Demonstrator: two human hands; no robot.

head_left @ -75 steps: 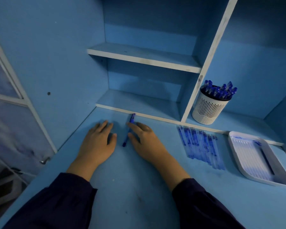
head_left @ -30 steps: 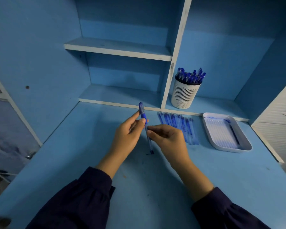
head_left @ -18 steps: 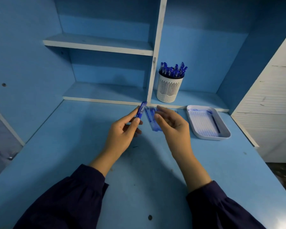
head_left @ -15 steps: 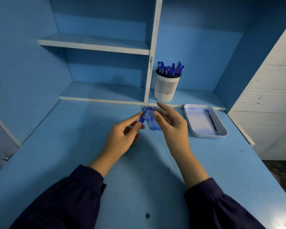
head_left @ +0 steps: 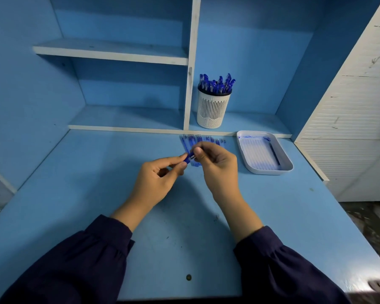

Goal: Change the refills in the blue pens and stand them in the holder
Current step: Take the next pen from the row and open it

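Note:
A blue pen (head_left: 189,157) is held above the middle of the blue desk, only a short piece of it showing between my hands. My left hand (head_left: 157,176) pinches it between thumb and forefinger. My right hand (head_left: 217,165) pinches its other end with curled fingers. Just behind my hands a row of several blue refills (head_left: 191,140) lies on the desk. A white slotted holder (head_left: 212,110) stands on the low shelf with several blue pens (head_left: 216,84) upright in it.
A white tray (head_left: 287,165) with a dark refill inside sits at the right on the blue desk (head_left: 97,172). Blue shelves with a white upright divider (head_left: 192,62) rise behind. A white slatted panel (head_left: 355,106) stands at the right edge.
The pen was lifted from the desk by both hands. My right hand's fingers, spread half a second ago, have now closed on the pen's end. The view has swung to the right.

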